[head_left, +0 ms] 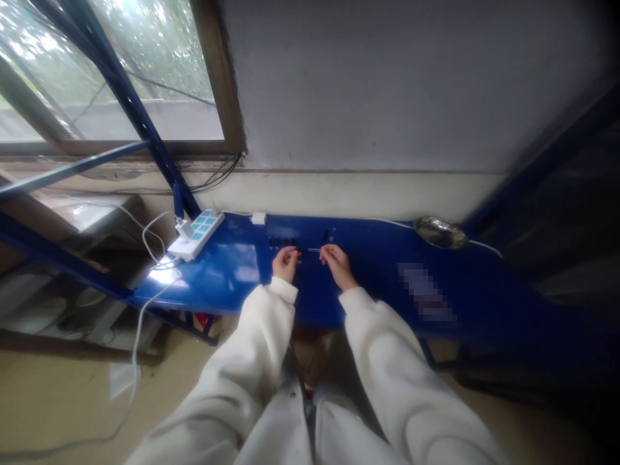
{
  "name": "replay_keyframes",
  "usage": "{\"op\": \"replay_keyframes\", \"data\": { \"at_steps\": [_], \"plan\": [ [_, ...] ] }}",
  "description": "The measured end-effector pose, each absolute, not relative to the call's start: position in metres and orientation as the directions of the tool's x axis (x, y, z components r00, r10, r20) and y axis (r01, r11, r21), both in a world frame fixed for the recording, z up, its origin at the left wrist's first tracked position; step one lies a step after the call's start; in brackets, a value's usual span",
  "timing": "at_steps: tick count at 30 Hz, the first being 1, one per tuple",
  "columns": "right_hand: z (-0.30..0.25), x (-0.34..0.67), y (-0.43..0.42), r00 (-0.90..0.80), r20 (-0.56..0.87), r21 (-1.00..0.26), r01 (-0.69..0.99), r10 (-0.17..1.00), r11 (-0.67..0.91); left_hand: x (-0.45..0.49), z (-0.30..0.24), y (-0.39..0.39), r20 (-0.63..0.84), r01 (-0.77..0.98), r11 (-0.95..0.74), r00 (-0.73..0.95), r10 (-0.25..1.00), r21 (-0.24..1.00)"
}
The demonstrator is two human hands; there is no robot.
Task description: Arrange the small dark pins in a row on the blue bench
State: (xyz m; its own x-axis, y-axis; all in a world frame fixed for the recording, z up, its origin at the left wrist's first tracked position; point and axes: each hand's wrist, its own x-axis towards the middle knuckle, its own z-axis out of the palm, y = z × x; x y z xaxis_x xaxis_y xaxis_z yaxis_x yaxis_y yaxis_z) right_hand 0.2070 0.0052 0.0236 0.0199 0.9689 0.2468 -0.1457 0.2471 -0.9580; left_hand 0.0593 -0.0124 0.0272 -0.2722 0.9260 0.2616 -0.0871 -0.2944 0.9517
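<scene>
My left hand (285, 263) and my right hand (338, 265) are held close together above a blue tabletop (372, 248). Between them runs a thin rod (310, 250), dark at the left and pale at the right; its exact kind is too small to make out. The fingers of my left hand pinch its dark end, while my right fingertips close on the pale end. Just beyond my left hand, several small dark pieces (270, 242) lie in a row. A couple of other tiny pieces (326, 236) rest behind my right hand.
A white power strip (197, 234) with a plug in it sits at the table's left end, its cable (139, 329) hanging to the floor. A white adapter (258, 218) lies by the wall. At the back right is a shiny metallic object (440, 232). Blue posts (140, 123) flank the table.
</scene>
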Motion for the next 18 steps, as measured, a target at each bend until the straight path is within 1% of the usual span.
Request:
{"op": "replay_keyframes", "data": {
  "at_steps": [8, 13, 18],
  "plan": [
    [0.0252, 0.2095, 0.0050, 0.105, 0.249, -0.952, -0.154, 0.963, 0.263, 0.0611, 0.0309, -0.0154, 0.207, -0.150, -0.238, -0.200, 0.958, 0.959],
    [0.0261, 0.2101, 0.0044, 0.109, 0.205, -0.956, -0.193, 0.973, 0.223, 0.0610, 0.0320, -0.0159, 0.173, -0.155, -0.203, -0.184, 0.968, 0.967],
    [0.0263, 0.2106, 0.0040, 0.107, 0.207, -0.955, -0.194, 0.972, 0.225, 0.0619, 0.0331, -0.0170, 0.159, -0.162, -0.187, -0.171, 0.972, 0.969]
  ]
}}
